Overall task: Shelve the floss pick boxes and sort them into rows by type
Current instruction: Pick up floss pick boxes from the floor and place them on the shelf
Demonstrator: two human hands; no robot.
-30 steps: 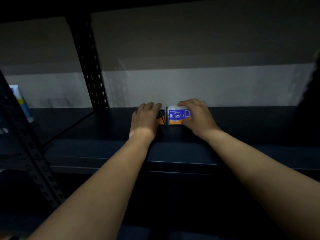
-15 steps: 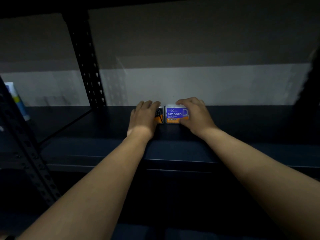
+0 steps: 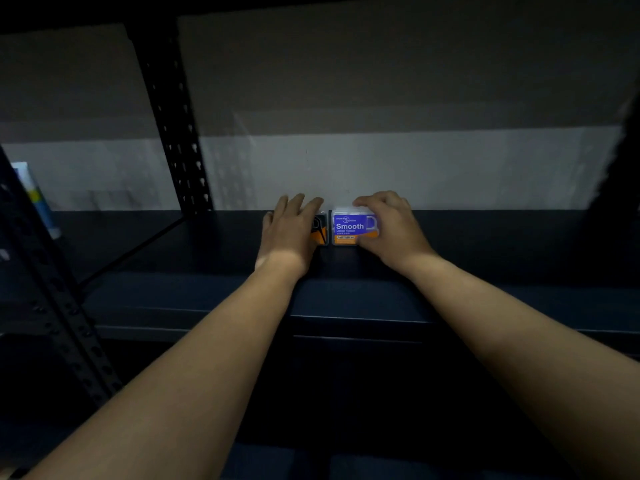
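At the far left edge, a white, yellow and blue package (image 3: 33, 195) stands partly hidden behind a dark diagonal brace (image 3: 52, 292) of the rack. To its right, a black perforated upright (image 3: 173, 123) rises from the back of the dark shelf (image 3: 485, 244), in front of a pale wall (image 3: 415, 168).

Near the centre of the shelf, at its back edge against the wall, two floss pick boxes stand side by side with a narrow gap between them.

The left hand (image 3: 289, 233) lies over the black-and-orange box (image 3: 320, 230), covering most of it; only the box's right edge shows. The fingers are extended forward and flat over the top of the box, not curled around it. Whether the thumb grips the hidden side cannot be told.

The blue-and-orange box (image 3: 349, 228) stands just to the right, its front label reading "Smooth". The right hand (image 3: 391, 226) holds this box: the fingers curl over its top rear edge and the thumb presses at its lower front corner, so the box is pinched between them.

Both forearms reach in from the lower corners of the head view.
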